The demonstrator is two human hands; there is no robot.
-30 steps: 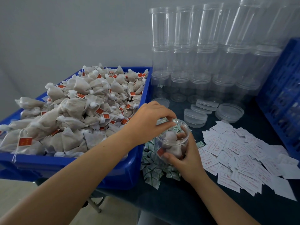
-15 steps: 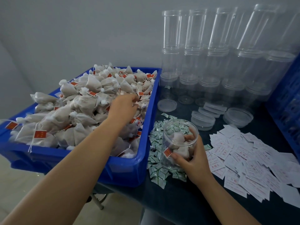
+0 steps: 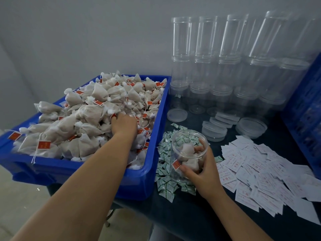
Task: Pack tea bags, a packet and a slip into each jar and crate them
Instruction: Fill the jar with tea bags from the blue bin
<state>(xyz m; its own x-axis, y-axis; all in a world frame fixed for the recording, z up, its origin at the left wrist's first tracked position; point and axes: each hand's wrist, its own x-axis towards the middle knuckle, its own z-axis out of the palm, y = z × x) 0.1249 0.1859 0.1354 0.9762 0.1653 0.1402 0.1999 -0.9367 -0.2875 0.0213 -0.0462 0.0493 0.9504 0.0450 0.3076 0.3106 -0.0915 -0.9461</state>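
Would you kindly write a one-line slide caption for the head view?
Left hand digs into tea bags in the blue bin; right hand holds an open jar.

My clear open jar (image 3: 189, 152) tilted, a few tea bags inside, resting on green-white packets (image 3: 165, 173), heap of red-tagged tea bags (image 3: 90, 119) in the blue bin (image 3: 152, 164), white slips (image 3: 271, 173) scattered right of it

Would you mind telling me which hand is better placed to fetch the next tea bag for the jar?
The left hand: it is already in the tea bags in the blue bin, while the right hand holds the jar.
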